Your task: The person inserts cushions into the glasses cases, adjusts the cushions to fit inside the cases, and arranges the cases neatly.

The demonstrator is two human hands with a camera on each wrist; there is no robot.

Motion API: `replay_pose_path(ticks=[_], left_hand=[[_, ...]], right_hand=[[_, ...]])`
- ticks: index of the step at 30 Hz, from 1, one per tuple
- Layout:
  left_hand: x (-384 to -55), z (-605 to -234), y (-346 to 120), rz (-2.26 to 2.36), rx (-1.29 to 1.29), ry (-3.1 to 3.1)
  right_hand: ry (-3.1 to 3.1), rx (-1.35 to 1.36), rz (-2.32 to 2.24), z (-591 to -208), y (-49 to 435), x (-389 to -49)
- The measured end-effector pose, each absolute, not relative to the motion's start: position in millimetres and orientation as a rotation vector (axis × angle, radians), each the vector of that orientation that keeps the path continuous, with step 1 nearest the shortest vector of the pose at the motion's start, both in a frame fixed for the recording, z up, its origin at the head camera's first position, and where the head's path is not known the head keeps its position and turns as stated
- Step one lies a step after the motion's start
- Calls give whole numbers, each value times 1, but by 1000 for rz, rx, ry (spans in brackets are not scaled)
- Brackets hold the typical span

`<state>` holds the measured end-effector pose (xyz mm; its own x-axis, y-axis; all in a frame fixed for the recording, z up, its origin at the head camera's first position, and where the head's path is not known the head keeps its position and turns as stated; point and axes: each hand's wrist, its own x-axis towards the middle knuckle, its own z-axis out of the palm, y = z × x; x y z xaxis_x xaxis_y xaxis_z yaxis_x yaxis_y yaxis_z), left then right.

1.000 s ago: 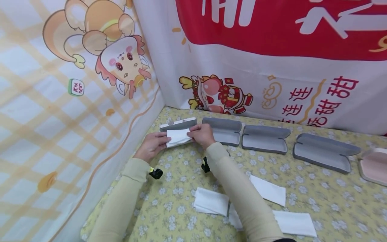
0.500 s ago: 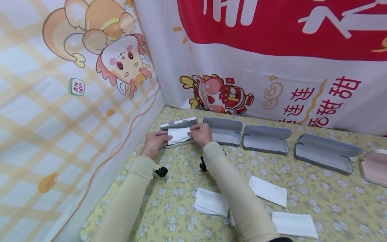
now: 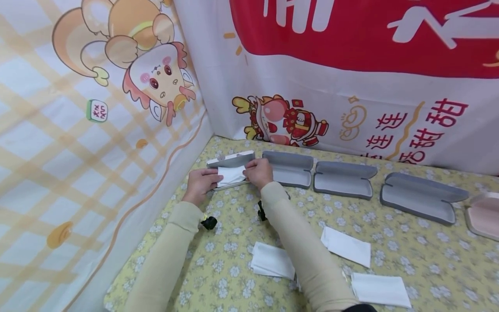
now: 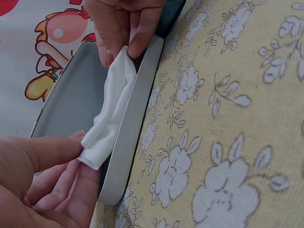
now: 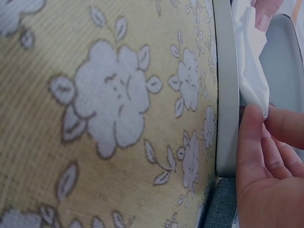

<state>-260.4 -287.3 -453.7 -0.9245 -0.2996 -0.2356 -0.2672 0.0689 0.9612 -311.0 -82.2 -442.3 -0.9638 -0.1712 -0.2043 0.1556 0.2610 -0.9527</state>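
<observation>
A folded white cloth (image 3: 231,175) lies partly inside the leftmost open case (image 3: 234,162), which has a pale outer shell and a grey lining. My left hand (image 3: 200,184) pinches the cloth's left end between thumb and fingers, while my right hand (image 3: 260,172) pinches its right end. Seen from the left wrist, the cloth (image 4: 111,104) sags between both hands, just behind the case's pale front wall (image 4: 135,118). In the right wrist view the fingertips (image 5: 254,118) grip one corner of the cloth right at the rim.
Along the back stand more open grey cases (image 3: 290,169), with a pink case (image 3: 483,214) at the far right. Several folded white cloths (image 3: 345,245) lie on the flowered tablecloth (image 3: 218,268) near the right forearm. Printed fabric walls (image 3: 128,182) rise at the left and back.
Both hands have lowered the white cloth slightly into the leftmost case. The left hand has shifted a little to the right; the other cases and cloths stay put.
</observation>
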Motion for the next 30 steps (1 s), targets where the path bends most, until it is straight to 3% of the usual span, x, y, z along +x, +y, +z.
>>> replay_pose_path(ticks=[15, 30], left_hand=[[-255, -447, -292, -2043, 592, -2260], [-247, -439, -304, -2073, 572, -2206]], right_hand=[[2312, -39, -1673, -441, -82, -312], [2600, -227, -1426, -421, -68, -309]])
